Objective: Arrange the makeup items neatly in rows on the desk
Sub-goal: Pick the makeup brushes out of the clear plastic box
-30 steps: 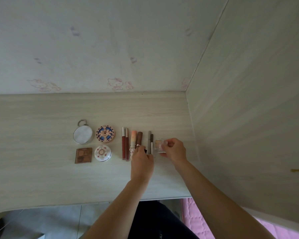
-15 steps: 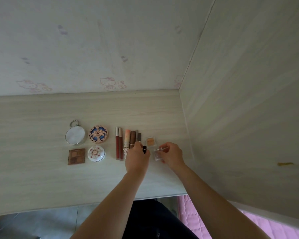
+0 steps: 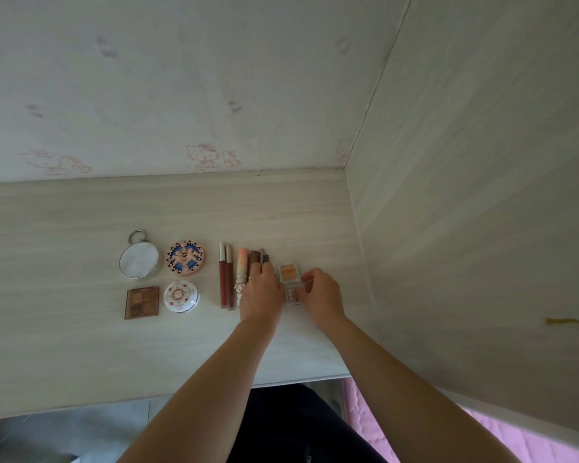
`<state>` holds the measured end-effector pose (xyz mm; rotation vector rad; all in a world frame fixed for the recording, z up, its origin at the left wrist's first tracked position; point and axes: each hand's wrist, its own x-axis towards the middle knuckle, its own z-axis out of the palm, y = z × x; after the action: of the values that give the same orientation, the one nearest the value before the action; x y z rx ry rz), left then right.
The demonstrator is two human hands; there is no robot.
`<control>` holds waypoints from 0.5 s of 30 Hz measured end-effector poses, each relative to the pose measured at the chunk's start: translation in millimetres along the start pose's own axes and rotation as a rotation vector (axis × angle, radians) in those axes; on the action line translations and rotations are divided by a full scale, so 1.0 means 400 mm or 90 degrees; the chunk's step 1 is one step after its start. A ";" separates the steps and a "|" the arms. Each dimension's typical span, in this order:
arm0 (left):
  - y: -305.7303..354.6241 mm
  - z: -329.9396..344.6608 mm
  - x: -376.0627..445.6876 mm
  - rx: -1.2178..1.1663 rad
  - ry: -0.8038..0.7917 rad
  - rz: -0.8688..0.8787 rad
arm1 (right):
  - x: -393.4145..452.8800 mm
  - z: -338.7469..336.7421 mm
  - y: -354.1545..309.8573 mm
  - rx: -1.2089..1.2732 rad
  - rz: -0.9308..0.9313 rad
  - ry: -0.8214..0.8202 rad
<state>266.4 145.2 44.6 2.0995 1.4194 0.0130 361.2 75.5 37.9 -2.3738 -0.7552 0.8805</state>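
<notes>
**Last small pans squared up at the end of the row**

The layout on the desk (image 3: pixel 81 345) reads as sorted by shape, which is likely why things lie where they do: rounds and a square to the far side of the left hand (image 3: pixel 260 292), slim sticks under and just beyond its fingertips, small clear pans between the two hands. The round mirror (image 3: pixel 139 261) and patterned compact (image 3: pixel 185 257) sit in the back row, with the brown eyeshadow palette (image 3: pixel 142 302) and white floral compact (image 3: pixel 181 296) in front of them. Two red lip gloss tubes (image 3: pixel 226 275) lie parallel, touching, next to a peach lipstick (image 3: pixel 241 269) and darker sticks whose lower ends the left hand hides.

The left hand lies flat, palm down, fingers together and extended over those sticks; it seems to be pressing them into line and stopping them rolling. It grips nothing that I can see.

The right hand (image 3: pixel 321 294) pinches a small clear pan (image 3: pixel 294 295) at its near side, thumb and fingertips closed onto its edge, the rest of the hand curled. That pan sits directly in front of the orange eyeshadow pan (image 3: pixel 288 272), touching or nearly so; which, I cannot tell. Judging by the placement, this is a final nudge to stack the two pans as a short column matching the others.
</notes>
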 end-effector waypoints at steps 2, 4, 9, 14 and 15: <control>-0.003 0.000 0.007 0.001 0.004 -0.002 | 0.002 0.001 0.000 -0.006 0.001 -0.001; -0.006 -0.008 0.006 0.008 0.007 -0.002 | 0.002 0.000 0.000 -0.008 0.000 -0.004; -0.011 -0.043 -0.013 0.045 0.033 0.039 | -0.010 -0.020 -0.002 -0.010 0.004 -0.011; -0.032 -0.071 -0.026 0.083 0.034 0.116 | -0.039 -0.053 -0.003 -0.074 -0.028 -0.022; -0.035 -0.076 -0.031 0.095 0.031 0.133 | -0.049 -0.058 -0.005 -0.092 -0.036 -0.025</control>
<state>239.4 152.5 66.8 2.3774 1.2556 0.0419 364.1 58.5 63.2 -2.4526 -0.9254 0.8774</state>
